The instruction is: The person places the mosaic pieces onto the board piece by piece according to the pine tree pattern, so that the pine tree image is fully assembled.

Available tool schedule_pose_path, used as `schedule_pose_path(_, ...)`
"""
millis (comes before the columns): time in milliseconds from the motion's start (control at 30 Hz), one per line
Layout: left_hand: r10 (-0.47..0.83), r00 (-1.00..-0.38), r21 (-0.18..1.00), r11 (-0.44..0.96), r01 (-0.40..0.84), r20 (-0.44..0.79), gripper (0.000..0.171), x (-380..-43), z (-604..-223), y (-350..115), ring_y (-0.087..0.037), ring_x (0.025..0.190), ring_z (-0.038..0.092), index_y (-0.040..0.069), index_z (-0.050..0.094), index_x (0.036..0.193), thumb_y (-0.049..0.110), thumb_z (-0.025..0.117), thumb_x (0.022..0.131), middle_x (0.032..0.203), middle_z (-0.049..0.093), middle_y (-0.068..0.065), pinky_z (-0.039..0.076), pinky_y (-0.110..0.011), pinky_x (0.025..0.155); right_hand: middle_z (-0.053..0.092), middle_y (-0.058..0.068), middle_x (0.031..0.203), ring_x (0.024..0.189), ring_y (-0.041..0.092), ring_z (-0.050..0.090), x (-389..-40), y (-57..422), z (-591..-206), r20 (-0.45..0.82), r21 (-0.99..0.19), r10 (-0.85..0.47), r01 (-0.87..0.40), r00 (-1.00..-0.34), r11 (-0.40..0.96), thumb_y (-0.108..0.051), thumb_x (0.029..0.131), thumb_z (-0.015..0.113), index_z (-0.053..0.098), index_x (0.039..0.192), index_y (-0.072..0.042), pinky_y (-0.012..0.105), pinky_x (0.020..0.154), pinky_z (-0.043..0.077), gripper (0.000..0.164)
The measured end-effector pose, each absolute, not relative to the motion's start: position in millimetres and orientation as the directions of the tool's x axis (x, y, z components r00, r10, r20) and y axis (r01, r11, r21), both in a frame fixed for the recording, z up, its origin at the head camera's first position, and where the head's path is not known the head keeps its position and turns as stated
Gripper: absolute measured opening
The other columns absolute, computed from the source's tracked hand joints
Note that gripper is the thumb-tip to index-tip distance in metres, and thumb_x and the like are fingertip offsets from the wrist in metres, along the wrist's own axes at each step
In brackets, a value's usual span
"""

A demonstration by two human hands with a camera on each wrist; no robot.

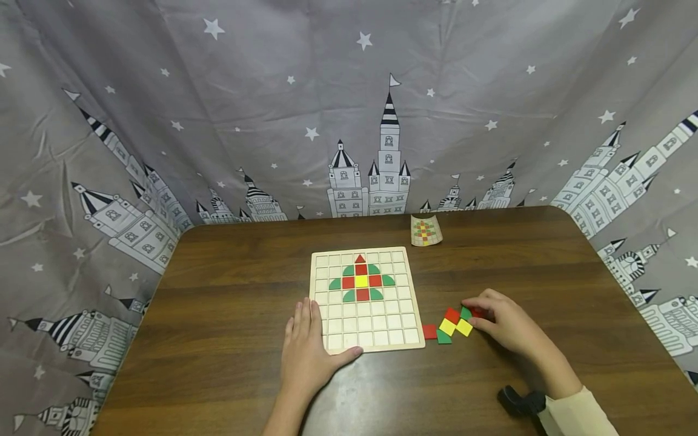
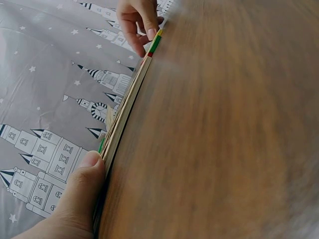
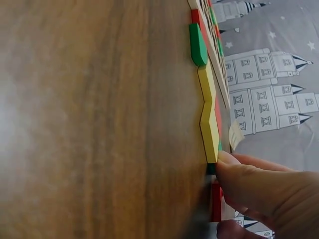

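Note:
A pale wooden grid board (image 1: 360, 339) lies on the table, with red squares, green quarter-round tiles, a red triangle (image 1: 360, 259) and a yellow square (image 1: 362, 281) set in its upper half. My left hand (image 1: 308, 354) rests at the board's near left corner, fingers straight along the left side and thumb on the near edge. To the right of the board, my right hand (image 1: 507, 324) pinches a green tile (image 1: 465, 313) between thumb and index finger. Beside it are two yellow squares (image 1: 464, 327) and a red tile (image 1: 452, 315); another red tile (image 3: 216, 201) is partly hidden under the hand.
A small curled card (image 1: 426, 231) printed with a coloured pattern lies near the table's back edge. A red square (image 1: 429, 332) and a green tile (image 1: 444, 336) lie against the board's right side. Behind the table (image 1: 229, 339) hangs a grey castle-print curtain (image 1: 262, 91).

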State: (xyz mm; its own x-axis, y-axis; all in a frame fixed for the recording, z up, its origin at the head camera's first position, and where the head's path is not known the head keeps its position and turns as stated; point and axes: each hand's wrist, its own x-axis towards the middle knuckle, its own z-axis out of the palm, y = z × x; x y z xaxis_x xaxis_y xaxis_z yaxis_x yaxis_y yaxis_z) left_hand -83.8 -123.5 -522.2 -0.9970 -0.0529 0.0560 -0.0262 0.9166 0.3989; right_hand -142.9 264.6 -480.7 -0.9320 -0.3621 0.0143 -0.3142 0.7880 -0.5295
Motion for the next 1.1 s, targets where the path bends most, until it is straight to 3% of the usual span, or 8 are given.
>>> schedule_pose_path(267,-0.052,-0.997,0.395,0.918,-0.027,0.053,0.140,-83,-521,-123,-0.032,0.156,0.011,-0.001,0.019,0.157,0.094,0.056,0.061,0.166,0.016,-0.016,0.016,-0.051,0.125,0.064,-0.006,0.101,0.092,0.011,0.056,-149,263,-482,0.020,-0.537,-0.375,-0.326,-0.927,0.778,-0.015,0.084,0.079,0.070,0.108,-0.016,0.029,0.079,0.052,0.025)
schedule_pose_path(533,-0.050,-0.997,0.389,0.921,-0.024,0.055,0.140,-82,-521,-123,-0.032,0.155,0.012,-0.001,0.019,0.157,0.094,0.056,0.061,0.166,0.016,-0.016,0.017,-0.052,0.125,0.054,-0.006,0.084,0.072,0.010,0.045,-150,257,-484,0.025,-0.572,-0.327,-0.282,-0.945,0.771,-0.011,0.087,0.075,0.066,0.101,-0.016,0.022,0.061,0.038,0.018)
schedule_pose_path(800,-0.052,-0.997,0.392,0.920,-0.026,0.054,0.140,-83,-521,-122,-0.032,0.156,0.011,0.000,0.018,0.157,0.094,0.056,0.061,0.166,0.016,-0.016,0.016,-0.051,0.125,0.051,-0.004,0.083,0.070,0.007,0.045,-152,254,-484,-0.008,-0.627,-0.343,-0.263,-0.939,0.733,-0.008,0.091,0.069,0.065,0.113,-0.013,0.021,0.059,0.039,0.023)
schedule_pose_path(1100,-0.052,-0.997,0.386,0.922,-0.029,0.051,0.140,-83,-521,-123,-0.031,0.156,0.010,0.000,0.018,0.157,0.095,0.055,0.061,0.167,0.015,-0.015,0.016,-0.051,0.125,0.057,-0.006,0.078,0.068,0.006,0.048,-154,251,-483,-0.003,-0.627,-0.301,-0.233,-0.954,0.744,-0.016,0.086,0.077,0.071,0.103,-0.012,0.020,0.057,0.042,0.019)
